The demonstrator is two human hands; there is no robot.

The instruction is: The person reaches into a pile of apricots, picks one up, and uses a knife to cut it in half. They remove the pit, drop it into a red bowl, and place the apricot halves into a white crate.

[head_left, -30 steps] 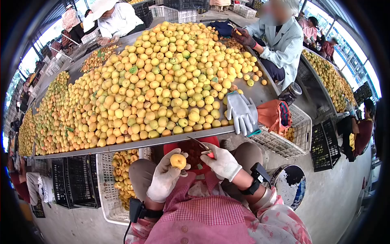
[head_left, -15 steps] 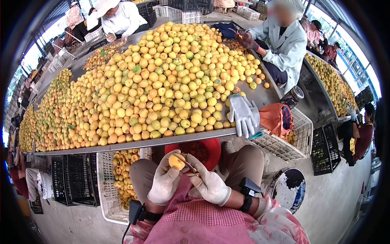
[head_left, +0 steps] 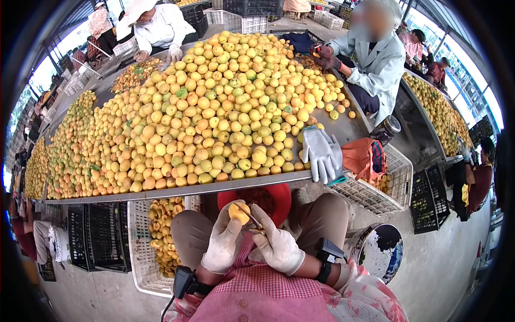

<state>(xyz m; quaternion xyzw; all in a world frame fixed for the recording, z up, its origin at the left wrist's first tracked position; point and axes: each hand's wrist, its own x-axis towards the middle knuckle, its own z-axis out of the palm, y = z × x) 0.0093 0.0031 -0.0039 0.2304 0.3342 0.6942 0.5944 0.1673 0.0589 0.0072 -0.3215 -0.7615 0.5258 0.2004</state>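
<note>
**Fruit pinched against the blade**

The left hand (head_left: 222, 241) closes its grip on a yellow fruit (head_left: 237, 212), at six o'clock below the table (head_left: 177, 191) edge. The right hand (head_left: 279, 247) grips a small knife (head_left: 250, 218) against it (red bowl (head_left: 276, 199) at twelve o'clock, probably catching scraps).

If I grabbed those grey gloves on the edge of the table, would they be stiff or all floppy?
Probably floppy: the grey gloves bend where they lie, with their tips drooping over the table edge. They are likely light too, since they look thin and flat. A small push might slide them off, because part of them hangs past the edge.
</note>
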